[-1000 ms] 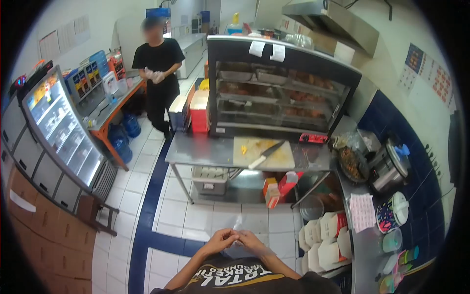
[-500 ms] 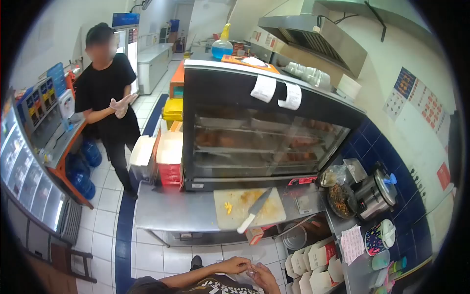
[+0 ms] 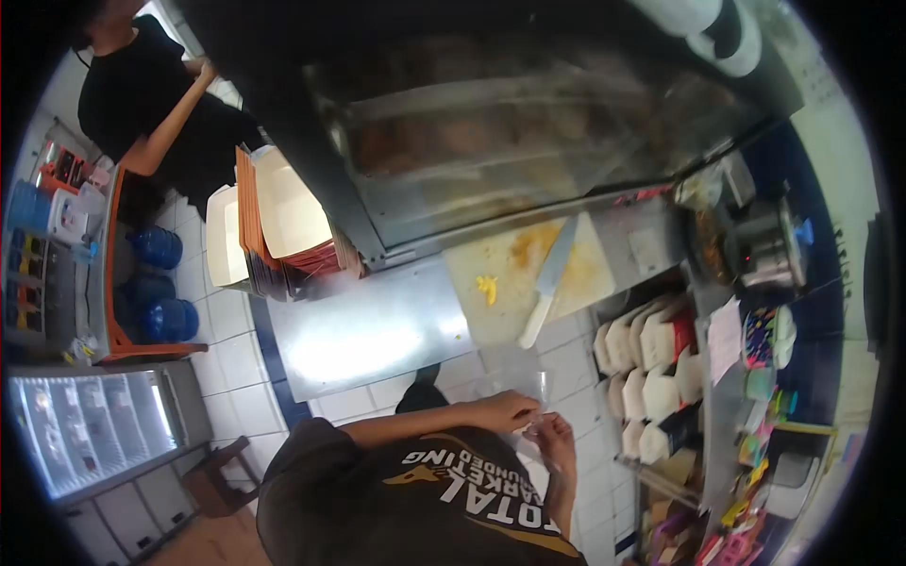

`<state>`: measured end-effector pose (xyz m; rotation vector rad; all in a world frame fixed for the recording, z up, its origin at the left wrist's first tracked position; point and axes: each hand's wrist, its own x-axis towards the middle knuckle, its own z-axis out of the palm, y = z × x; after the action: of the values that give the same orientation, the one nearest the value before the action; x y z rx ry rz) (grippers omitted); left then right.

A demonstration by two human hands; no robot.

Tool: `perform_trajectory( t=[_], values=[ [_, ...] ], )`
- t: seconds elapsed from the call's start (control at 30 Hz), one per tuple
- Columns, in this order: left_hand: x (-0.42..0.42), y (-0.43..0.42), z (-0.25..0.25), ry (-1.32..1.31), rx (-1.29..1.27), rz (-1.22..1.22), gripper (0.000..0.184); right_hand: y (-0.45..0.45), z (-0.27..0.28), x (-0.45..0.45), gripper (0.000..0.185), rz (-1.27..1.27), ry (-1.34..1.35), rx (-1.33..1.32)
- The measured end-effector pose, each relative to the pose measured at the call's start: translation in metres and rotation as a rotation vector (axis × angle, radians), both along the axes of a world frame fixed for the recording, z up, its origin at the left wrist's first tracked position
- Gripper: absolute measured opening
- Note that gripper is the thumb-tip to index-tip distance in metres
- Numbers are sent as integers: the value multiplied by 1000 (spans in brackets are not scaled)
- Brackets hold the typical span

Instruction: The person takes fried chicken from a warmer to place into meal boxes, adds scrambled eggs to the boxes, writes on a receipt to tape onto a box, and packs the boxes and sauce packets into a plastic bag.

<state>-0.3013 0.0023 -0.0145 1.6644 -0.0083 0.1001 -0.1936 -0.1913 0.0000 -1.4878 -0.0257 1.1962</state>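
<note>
Held in front of my chest, my left hand (image 3: pixel 508 411) has its fingers pinched on a thin, clear plastic piece (image 3: pixel 514 383). Whether it is a bag or a glove I cannot tell. My right hand (image 3: pixel 555 440) is close beside the left, its fingers also closed on the plastic. Beyond the hands, a stained white cutting board (image 3: pixel 495 321) lies on the steel counter (image 3: pixel 377 344). A white-handled knife (image 3: pixel 552 276) rests across the board, its handle over the near edge. Small yellow pieces (image 3: pixel 487 289) sit on the board's left part.
A glass-fronted display cabinet (image 3: pixel 491 132) stands behind the counter. Stacked cardboard boxes (image 3: pixel 297 208) are at its left end. Folded food boxes (image 3: pixel 651 368) fill a shelf on the right, near a metal cooker (image 3: pixel 769 241). A co-worker (image 3: pixel 142 94) stands at the far left.
My view has tilted down and turned, so the counter and my hands appear higher. Both hands stay together at the plastic. The co-worker now shows at the upper left edge.
</note>
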Motion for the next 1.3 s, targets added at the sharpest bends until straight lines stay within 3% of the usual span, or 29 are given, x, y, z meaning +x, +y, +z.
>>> perform_trajectory(
  t=[0.1, 0.13, 0.2, 0.3, 0.37, 0.4, 0.47, 0.53, 0.6, 0.67, 0.73, 0.77, 0.8, 0.83, 0.87, 0.9, 0.93, 1.0, 1.07, 1.13, 1.3],
  values=[
    [-5, 8, -7, 93, -7, -23, 11, -6, -2, -6, 9, -41, 44, 5],
    [-8, 11, -5, 112, -21, -37, 11, -16, -11, -7, 8, -54, -169, -106],
    [-9, 21, -3, 149, 92, 184, 11, -41, -36, 3, 4, -15, -643, -386],
    [-2, 19, -11, 50, 136, 150, 10, -29, -24, -3, 10, -246, -534, -336],
    [2, 10, -8, -7, 155, 80, 11, 8, 13, -13, 19, -358, -82, -209],
    [5, 5, -5, -19, 85, -1, 10, 2, 1, -12, 19, -366, -79, -204],
    [8, 1, -1, -37, 27, -88, 10, -16, -37, -8, 29, -23, -39, -270],
    [10, -1, 0, 0, 90, -63, 11, -37, -50, -5, 27, -1, -145, -296],
    [15, -1, -11, 47, 197, -13, 12, -74, -61, 0, 24, -320, -471, -471],
    [21, -1, -11, 133, 227, 91, 16, -105, -71, 4, 25, -445, -519, -464],
    [37, -24, 3, 166, 263, 29, 25, -141, -100, 4, 25, -373, -1127, -444],
    [47, -43, 4, 173, 280, 65, 30, -144, -91, -2, 22, -405, -980, -431],
    [55, -66, 4, 185, 295, 94, 34, -130, -48, -4, 20, -331, -1094, -377],
    [68, -88, 0, 231, 339, 73, 35, -123, -24, -12, 19, -449, -832, -336],
    [79, -111, -9, 277, 392, 48, 37, -120, -6, -18, 16, -440, -1075, -276],
    [85, -137, -22, 265, 463, 12, 34, -132, -8, -26, 13, -538, -904, -259],
    [96, -160, -34, 239, 539, -15, 31, -152, -4, -29, 10, -518, -903, -456],
    [109, -201, -48, 54, 692, -44, 23, -205, 7, -42, 10, -697, -956, -528],
    [130, -235, -63, -6, 656, -100, 16, -277, -3, -65, 11, -918, -930, -686],
    [140, -285, -14, -15, 717, -176, 11, -348, -16, -86, 10, -1067, -831, -698],
    [135, -437, 29, -148, 774, -393, 10, -463, -19, -171, 16, -1435, -559, -592]
  ],
)
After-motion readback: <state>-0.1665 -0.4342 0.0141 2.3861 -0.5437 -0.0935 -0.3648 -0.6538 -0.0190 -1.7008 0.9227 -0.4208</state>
